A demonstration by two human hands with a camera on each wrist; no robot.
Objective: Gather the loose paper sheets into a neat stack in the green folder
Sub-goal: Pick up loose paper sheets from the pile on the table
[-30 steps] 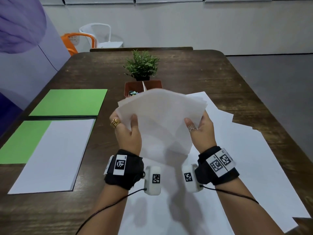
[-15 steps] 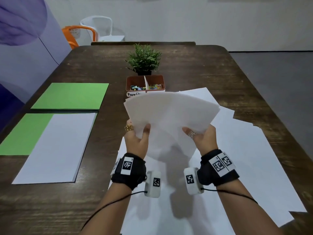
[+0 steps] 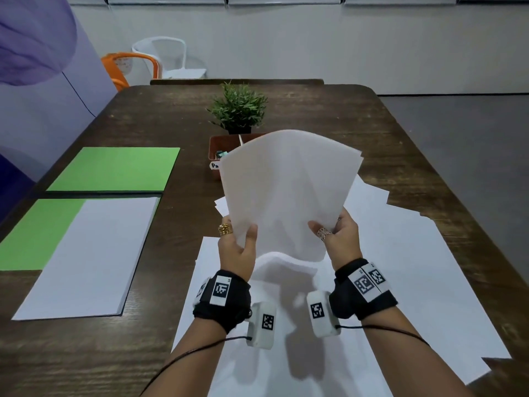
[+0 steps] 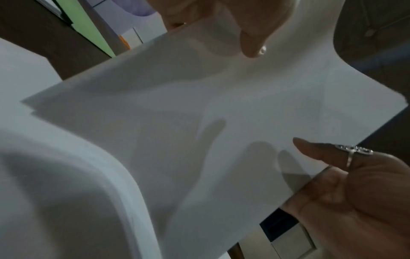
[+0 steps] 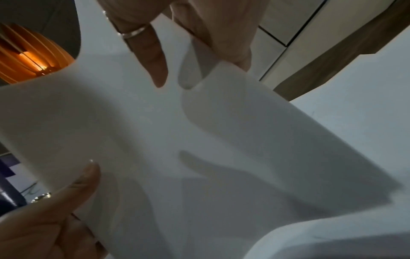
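White paper sheets, held upright over the table with left hand and right hand pinching their lower corners, could fan and slip before reaching the green folder.

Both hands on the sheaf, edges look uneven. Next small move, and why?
Probably tap the sheaf edge-down to square it: its top edges sit fanned, held upright by left hand and right hand. Then carry it to the green folder.
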